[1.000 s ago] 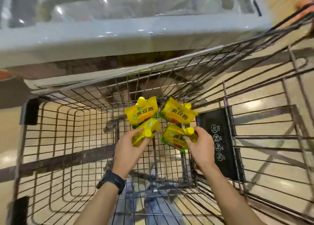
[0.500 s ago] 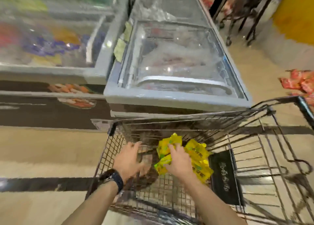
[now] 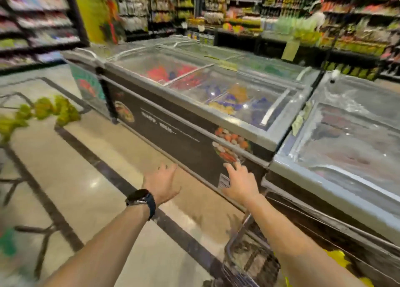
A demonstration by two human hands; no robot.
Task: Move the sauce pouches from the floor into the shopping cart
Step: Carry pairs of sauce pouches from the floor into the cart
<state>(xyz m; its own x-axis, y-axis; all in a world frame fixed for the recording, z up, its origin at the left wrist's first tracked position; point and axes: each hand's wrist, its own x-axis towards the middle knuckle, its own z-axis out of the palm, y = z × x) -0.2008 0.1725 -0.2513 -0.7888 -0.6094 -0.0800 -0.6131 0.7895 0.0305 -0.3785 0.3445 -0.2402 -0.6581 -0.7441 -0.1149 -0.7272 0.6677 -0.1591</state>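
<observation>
1. On the floor (image 3: 86, 178) at far left, a blurred cluster of yellow-green sauce pouches (image 3: 43, 110) lies well apart from both hands
2. Left hand (image 3: 161, 184), a dark watch (image 3: 141, 198) on its wrist, reaches out over the floor, fingers spread, holding nothing
3. Right hand (image 3: 240, 182) is likewise spread and empty, before the chest freezer (image 3: 173, 139)
4. At bottom right, the shopping cart (image 3: 240, 254) shows under the right forearm, with yellow pouches (image 3: 336, 259) just past that arm

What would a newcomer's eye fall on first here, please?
Two open, empty hands reach forward at centre: the left hand over the floor, the right hand before the black freezer front. At far left, a blurred row of yellow-green pouches lies on the floor. The cart shows at the bottom, under the right arm.
</observation>
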